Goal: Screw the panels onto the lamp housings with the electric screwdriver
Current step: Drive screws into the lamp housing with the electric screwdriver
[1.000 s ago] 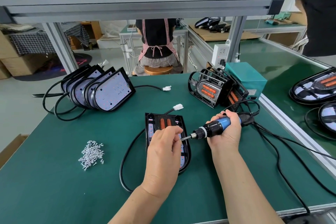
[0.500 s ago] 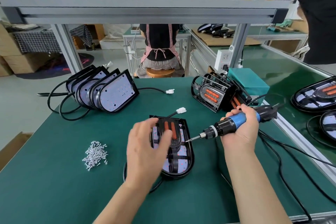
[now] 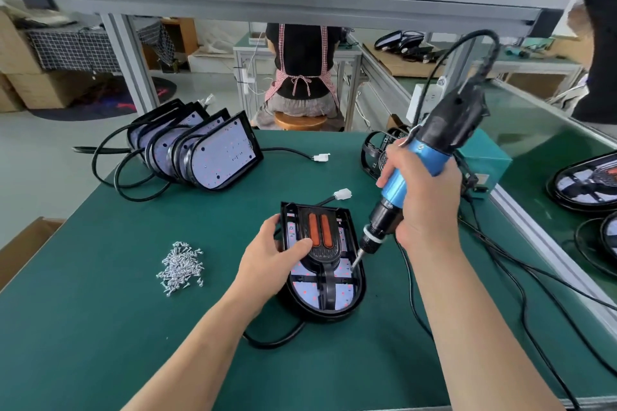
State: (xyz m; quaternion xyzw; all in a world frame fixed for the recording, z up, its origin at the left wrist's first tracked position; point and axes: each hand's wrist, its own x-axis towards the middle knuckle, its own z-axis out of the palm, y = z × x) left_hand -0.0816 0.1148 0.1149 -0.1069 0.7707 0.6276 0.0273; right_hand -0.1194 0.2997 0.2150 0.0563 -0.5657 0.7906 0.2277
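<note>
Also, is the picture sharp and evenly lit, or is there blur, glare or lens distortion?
Head view: soft, even light, with faint shadows on the table; no strong glare on the lamp housing; the electric screwdriver in the right hand looks slightly soft; the wide-angle lens makes the shelf posts lean.

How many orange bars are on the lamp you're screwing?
2. They stand side by side on the black panel of the lamp housing: the left orange bar by the left hand, the right orange bar next to it. None seems hidden.
</note>
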